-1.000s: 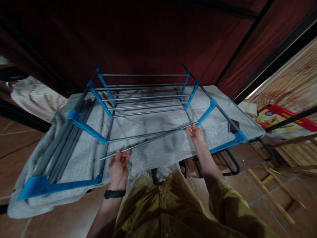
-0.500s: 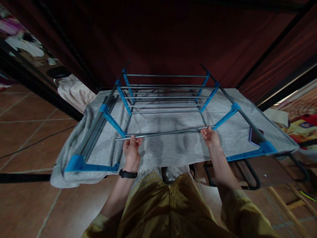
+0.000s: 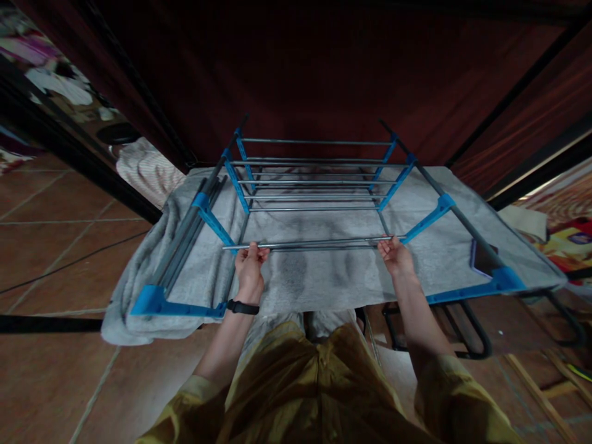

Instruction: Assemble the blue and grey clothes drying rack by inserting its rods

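Observation:
A thin metal rod spans between my two hands, level across the front of a partly built rack. My left hand pinches it near its left end, beside a blue plastic bracket. Near the other end, my right hand has its fingers closed round the rod, close to the right blue bracket. Just below it runs another rod, partly hidden by my hands. Farther back, several metal rods join the blue side pieces of the rack, which lies on a grey blanket.
Several loose grey tubes lie along the rack's left side. A dark flat object with a pale edge rests under the right tube. A dark red curtain hangs behind. Black metal legs stand below the right front.
The rod's left end has moved up and away from me with my left hand, so the rod now lies more level. My right hand keeps its hold. The view has shifted slightly.

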Available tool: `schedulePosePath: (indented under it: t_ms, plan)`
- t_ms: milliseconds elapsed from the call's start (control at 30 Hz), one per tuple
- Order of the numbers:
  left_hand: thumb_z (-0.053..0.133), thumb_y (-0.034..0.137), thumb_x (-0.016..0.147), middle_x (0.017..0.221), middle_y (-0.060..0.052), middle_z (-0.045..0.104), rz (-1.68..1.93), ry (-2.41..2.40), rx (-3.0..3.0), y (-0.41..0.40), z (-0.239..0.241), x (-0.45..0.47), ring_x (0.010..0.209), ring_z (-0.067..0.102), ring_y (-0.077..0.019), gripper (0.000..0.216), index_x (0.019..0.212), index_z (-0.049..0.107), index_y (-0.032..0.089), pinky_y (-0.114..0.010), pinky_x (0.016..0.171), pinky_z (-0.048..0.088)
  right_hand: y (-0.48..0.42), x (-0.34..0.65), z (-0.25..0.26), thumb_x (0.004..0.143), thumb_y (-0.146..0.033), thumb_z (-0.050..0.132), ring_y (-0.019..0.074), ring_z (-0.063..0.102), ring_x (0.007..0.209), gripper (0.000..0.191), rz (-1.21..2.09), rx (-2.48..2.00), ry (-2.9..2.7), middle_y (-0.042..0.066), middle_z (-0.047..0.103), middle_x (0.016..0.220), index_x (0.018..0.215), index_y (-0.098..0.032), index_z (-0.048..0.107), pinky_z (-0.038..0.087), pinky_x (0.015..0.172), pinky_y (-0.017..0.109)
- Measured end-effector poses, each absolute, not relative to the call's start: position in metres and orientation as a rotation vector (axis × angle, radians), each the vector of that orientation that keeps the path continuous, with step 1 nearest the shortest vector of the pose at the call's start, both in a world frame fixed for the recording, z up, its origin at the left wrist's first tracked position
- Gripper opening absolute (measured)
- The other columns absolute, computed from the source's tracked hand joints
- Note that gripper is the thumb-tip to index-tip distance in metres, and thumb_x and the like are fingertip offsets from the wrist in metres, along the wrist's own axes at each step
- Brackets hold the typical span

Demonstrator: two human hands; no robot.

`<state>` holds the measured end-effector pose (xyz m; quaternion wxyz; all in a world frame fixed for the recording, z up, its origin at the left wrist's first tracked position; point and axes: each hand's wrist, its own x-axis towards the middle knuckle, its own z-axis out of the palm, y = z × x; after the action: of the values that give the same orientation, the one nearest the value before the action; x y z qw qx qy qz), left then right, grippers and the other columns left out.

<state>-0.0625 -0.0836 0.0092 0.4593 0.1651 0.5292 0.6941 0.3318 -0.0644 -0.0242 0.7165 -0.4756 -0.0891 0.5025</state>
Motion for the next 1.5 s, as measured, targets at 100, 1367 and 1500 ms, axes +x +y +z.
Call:
schedulePosePath:
  t_ms: [100, 1367, 1500]
  plan:
    - [0.075, 0.037, 0.082, 0.066, 0.001, 0.064, 1.695, 1.301, 0.425, -0.079, 0.011, -0.064, 0.064, 0.066, -0.0113, 0.030, 0.079, 0.053, 0.018, -0.022, 0.061, 0.047, -0.064, 0.331, -0.023, 0.096, -0.019, 0.055, 0.0092, 0.067, 0.062, 0.019, 1.105, -1.047, -0.195, -0.001, 0.071, 0.074, 0.078, -0.021, 0.060, 0.061, 0.066, 0.022]
    - [0.071, 0.033, 0.084, 0.065, 0.002, 0.062, 1.712, 1.317, 0.492, -0.054, 0.033, -0.061, 0.059, 0.063, -0.0109, 0.023, 0.081, 0.054, 0.018, -0.021, 0.056, 0.045, -0.060, 0.335, -0.025, 0.097, -0.019, 0.052, 0.0097, 0.067, 0.064, 0.019, 1.123, -1.034, -0.188, -0.002, 0.068, 0.070, 0.079, -0.021, 0.059, 0.061, 0.066, 0.023]
    - [0.073, 0.034, 0.082, 0.067, 0.003, 0.062, 1.701, 1.306, 0.481, -0.053, 0.030, -0.062, 0.059, 0.063, -0.0109, 0.025, 0.082, 0.054, 0.019, -0.021, 0.056, 0.046, -0.060, 0.335, -0.025, 0.097, -0.019, 0.052, 0.0098, 0.068, 0.065, 0.020, 1.120, -1.033, -0.184, -0.001, 0.069, 0.071, 0.079, -0.020, 0.059, 0.061, 0.067, 0.023]
